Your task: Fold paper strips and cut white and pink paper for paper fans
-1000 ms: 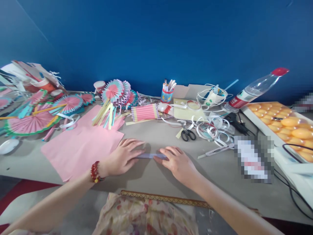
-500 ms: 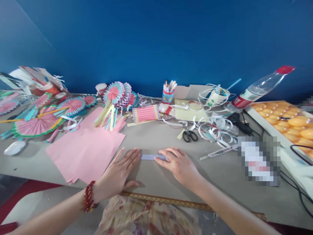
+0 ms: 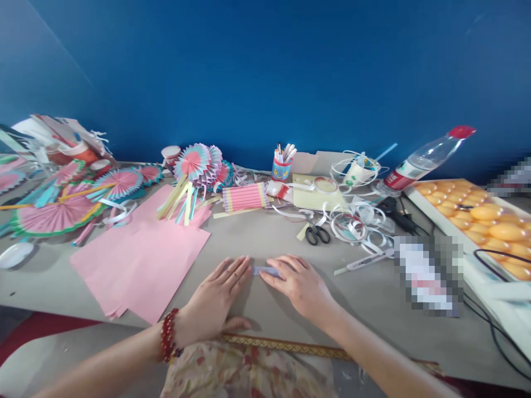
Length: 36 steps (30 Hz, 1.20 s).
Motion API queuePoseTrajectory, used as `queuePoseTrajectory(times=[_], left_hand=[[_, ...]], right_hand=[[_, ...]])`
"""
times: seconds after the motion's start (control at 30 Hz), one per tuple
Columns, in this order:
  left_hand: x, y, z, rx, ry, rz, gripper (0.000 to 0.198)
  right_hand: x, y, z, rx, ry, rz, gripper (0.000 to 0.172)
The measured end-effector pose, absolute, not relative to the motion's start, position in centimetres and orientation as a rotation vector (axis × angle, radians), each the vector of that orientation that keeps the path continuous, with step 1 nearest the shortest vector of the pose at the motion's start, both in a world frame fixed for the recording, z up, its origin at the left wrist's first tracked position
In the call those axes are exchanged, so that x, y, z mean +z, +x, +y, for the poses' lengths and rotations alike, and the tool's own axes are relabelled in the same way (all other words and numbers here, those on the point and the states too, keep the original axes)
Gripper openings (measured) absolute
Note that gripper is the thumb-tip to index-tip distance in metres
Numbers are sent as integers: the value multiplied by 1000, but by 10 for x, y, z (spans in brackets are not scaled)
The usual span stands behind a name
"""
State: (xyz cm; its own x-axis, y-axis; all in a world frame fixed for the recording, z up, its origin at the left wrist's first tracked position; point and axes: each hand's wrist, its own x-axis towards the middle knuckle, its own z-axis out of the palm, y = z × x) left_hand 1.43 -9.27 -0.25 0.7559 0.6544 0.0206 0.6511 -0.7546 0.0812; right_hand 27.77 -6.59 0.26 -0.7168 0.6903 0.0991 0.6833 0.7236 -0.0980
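A short pale purple paper strip (image 3: 264, 271) lies folded narrow on the grey table between my two hands. My left hand (image 3: 219, 293) rests flat, its fingers stretched out over the strip's left end and its thumb apart. At the other end my right hand (image 3: 301, 284) has its thumb and forefinger closed around the strip, the other fingers curved beside them. Both ends of the strip are hidden under my fingers.
Pink paper sheets (image 3: 141, 265) lie to the left, near folded paper fans (image 3: 62, 213). Behind my hands are a pink pleated paper (image 3: 245, 198), scissors (image 3: 317, 235) and paper curls (image 3: 350, 226). A utility knife (image 3: 367, 261), a bottle (image 3: 418, 163) and a bubbled orange panel (image 3: 493, 221) stand or lie rightward.
My left hand has slid right along the strip toward my right hand, so less of the strip shows between them. The right hand keeps about the same place. The view has shifted slightly.
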Motion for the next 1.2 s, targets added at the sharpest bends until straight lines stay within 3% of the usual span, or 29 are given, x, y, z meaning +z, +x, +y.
queuePoseTrajectory(times=[0.5, 0.8, 1.2], left_hand=[[-9, 12, -93, 94, 2888, 1086, 94], [-6, 14, -93, 115, 2901, 1073, 93], [-9, -17, -107, 180, 2855, 1387, 82]], right_hand=[[-7, 334, -83, -2, -1257, -2701, 69], [3, 318, -91, 56, -1390, -2429, 44], [-6, 304, -84, 39, -1173, -2668, 41]])
